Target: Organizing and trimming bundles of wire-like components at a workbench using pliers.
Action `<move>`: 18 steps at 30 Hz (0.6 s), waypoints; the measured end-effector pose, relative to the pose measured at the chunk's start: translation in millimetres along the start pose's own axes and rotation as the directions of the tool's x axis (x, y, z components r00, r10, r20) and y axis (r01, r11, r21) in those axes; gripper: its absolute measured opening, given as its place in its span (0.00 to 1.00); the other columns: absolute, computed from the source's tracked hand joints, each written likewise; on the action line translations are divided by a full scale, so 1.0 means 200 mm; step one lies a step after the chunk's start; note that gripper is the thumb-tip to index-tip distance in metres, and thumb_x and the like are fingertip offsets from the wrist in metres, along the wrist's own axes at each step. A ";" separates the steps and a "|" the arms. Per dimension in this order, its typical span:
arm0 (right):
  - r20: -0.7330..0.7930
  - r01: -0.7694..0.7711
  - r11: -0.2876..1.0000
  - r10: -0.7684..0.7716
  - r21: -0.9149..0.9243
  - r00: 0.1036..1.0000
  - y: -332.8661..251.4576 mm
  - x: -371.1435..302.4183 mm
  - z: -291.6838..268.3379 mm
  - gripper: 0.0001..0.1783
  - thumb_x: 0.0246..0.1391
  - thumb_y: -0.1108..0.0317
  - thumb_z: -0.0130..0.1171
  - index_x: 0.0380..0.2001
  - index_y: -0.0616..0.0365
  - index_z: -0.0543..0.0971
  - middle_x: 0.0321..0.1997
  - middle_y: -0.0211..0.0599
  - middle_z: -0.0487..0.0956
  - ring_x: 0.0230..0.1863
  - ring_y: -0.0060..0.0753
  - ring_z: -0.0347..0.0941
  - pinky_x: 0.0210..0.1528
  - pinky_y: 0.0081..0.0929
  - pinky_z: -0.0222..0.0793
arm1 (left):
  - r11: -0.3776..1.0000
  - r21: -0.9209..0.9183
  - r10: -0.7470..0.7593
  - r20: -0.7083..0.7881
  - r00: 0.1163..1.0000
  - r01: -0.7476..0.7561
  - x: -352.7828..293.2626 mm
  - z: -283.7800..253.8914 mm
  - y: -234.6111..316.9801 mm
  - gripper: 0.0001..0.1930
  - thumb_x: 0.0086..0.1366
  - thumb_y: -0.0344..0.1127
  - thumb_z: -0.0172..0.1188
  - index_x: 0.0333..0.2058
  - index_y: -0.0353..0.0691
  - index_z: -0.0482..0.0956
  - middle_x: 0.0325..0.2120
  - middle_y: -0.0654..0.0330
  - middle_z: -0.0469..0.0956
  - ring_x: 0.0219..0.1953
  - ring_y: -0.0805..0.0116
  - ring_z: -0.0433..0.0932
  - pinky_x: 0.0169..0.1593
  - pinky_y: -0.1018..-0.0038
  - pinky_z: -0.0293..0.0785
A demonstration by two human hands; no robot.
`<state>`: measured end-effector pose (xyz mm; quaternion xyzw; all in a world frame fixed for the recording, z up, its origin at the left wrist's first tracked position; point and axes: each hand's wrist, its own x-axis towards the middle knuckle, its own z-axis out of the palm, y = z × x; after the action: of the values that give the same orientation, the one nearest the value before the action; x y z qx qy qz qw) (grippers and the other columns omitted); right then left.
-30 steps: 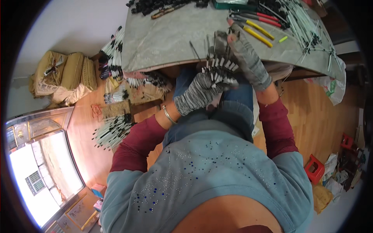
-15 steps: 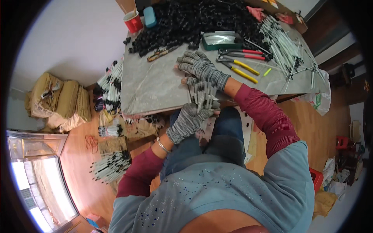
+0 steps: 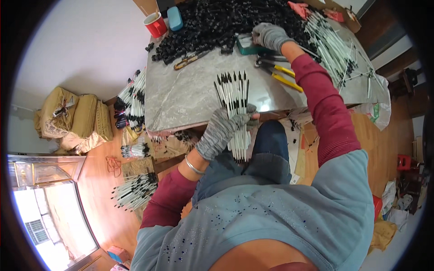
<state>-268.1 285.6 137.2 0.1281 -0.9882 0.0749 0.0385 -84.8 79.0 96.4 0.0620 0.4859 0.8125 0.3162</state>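
Holding a bundle of white rods with black tips, the left hand in its grey glove is, in the head view, above the lap, at the near edge of the desk. Its fingers are wrapped around the middle of the bundle and press the rods together. The rods stand side by side, with the upper black tips spread a little like a fan.

The right hand, also gloved, is at the green box at the back of the desk. Its fingers are bent over the box, but I cannot tell if they pinch something.

As I judge, the gathering of this bundle is done, or nearly done; I can see no tie around it. Much seems to be left: loose white rods lie on the right of the desk, and a large heap of black plastic pieces covers its back. Left of the desk, similar rods lie in a pile and a smaller bunch; whether these are finished, I cannot tell.
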 end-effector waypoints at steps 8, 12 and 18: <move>-0.030 0.025 0.996 -0.027 -0.091 0.999 -0.01 0.01 0.02 0.08 0.38 0.63 0.51 0.25 0.51 0.73 0.26 0.34 0.72 0.33 0.36 0.67 0.34 0.27 0.63 | 0.999 0.051 -0.007 0.006 1.000 0.007 0.01 -0.03 0.02 0.14 0.51 0.29 0.52 0.37 0.31 0.67 0.29 0.56 0.73 0.30 0.70 0.72 0.32 0.78 0.70; -0.381 0.181 0.982 -0.147 0.056 0.913 0.06 -0.02 -0.01 0.08 0.41 0.63 0.50 0.24 0.54 0.72 0.24 0.31 0.71 0.29 0.30 0.68 0.31 0.23 0.63 | 0.999 0.041 -0.011 0.004 1.000 0.011 -0.01 0.01 0.02 0.12 0.51 0.28 0.51 0.37 0.32 0.68 0.28 0.58 0.73 0.28 0.74 0.72 0.29 0.82 0.71; -0.415 0.399 0.550 -0.102 0.733 0.904 -0.26 -0.48 -0.16 0.09 0.47 0.66 0.47 0.28 0.61 0.70 0.23 0.26 0.69 0.28 0.17 0.64 0.29 0.17 0.62 | 0.998 0.065 -0.023 -0.020 1.000 0.025 -0.03 -0.02 0.04 0.17 0.49 0.29 0.54 0.38 0.29 0.66 0.29 0.54 0.72 0.28 0.69 0.72 0.33 0.76 0.70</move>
<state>-160.6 264.7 167.0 0.2592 -0.7959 0.5265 0.1487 -85.8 70.9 102.7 0.0586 0.5158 0.7929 0.3190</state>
